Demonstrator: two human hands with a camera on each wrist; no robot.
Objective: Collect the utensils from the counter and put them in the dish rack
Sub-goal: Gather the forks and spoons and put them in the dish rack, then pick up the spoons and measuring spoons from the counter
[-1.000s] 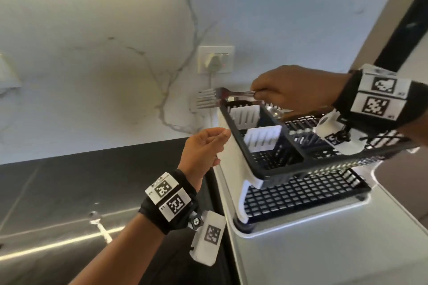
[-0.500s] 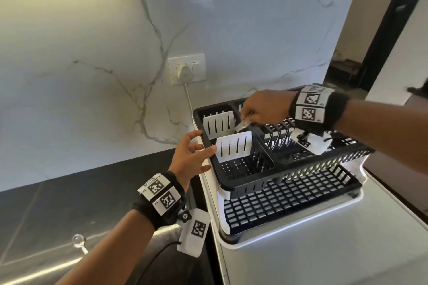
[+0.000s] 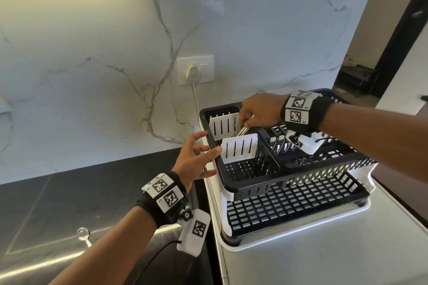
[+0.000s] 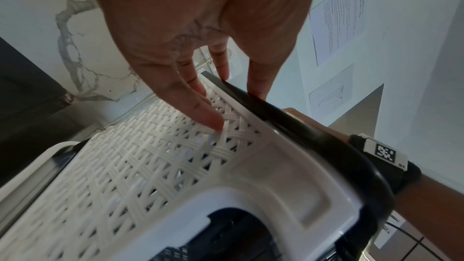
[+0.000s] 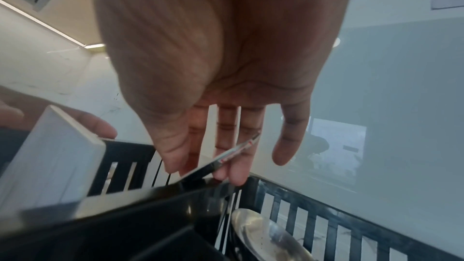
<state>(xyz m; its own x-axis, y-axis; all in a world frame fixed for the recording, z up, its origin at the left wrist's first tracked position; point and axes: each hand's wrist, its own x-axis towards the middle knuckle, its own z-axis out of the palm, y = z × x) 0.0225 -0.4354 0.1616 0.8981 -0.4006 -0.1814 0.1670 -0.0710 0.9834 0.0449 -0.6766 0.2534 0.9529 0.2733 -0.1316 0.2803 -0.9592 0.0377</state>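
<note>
A white plug (image 3: pixel 192 73) sits in the wall socket (image 3: pixel 195 71) (marble backsplash (image 3: pixel 92 76)).

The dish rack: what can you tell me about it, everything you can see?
The dish rack looks like plastic: a black slotted upper basket over a black grid shelf, on a white base with a lattice side. White slotted dividers split its left section into compartments. It stands upright on a pale surface beside the dark counter. The left hand rests spread fingers on its left rim; the right hand lowers a metal utensil between the dividers. A spoon already lies inside.
</note>
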